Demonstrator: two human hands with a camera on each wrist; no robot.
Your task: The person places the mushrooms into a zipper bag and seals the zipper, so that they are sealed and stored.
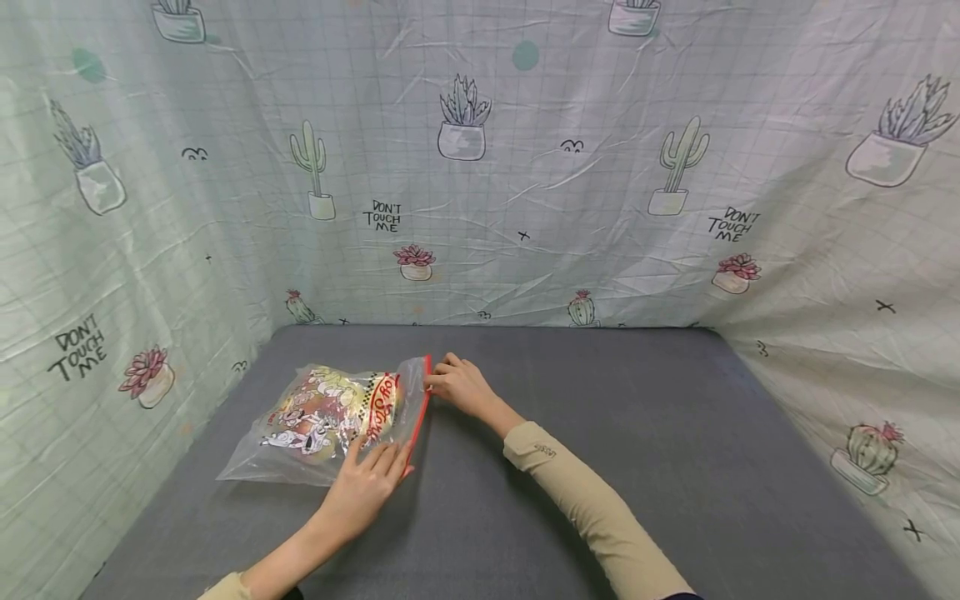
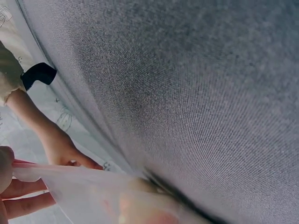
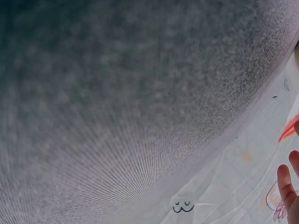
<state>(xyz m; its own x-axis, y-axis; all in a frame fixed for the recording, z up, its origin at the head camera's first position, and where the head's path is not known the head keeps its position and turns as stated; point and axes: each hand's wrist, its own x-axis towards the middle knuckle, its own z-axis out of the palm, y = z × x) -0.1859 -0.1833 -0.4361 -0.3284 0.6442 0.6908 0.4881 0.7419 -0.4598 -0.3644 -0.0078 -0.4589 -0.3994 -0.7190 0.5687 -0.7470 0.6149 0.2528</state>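
Note:
A clear plastic zip bag [image 1: 322, 417] with a red zip strip [image 1: 418, 421] lies on the left part of the table, cartoon figures and red lettering printed on it. Yellowish and reddish contents show blurred through its plastic. My left hand [image 1: 367, 479] pinches the near end of the red strip; in the left wrist view its fingers [image 2: 28, 205] lie along the plastic. At the far end of the strip, my right hand [image 1: 461, 385] pinches the edge between thumb and fingers. The right wrist view catches only some fingertips [image 3: 286, 182] beside the red edge [image 3: 289, 128].
The grey table [image 1: 600, 417] reaches back to a light curtain [image 1: 525, 208] printed with cacti and potted plants. This curtain also hangs along the left and right sides. A tan sleeve [image 1: 585, 500] covers the right forearm.

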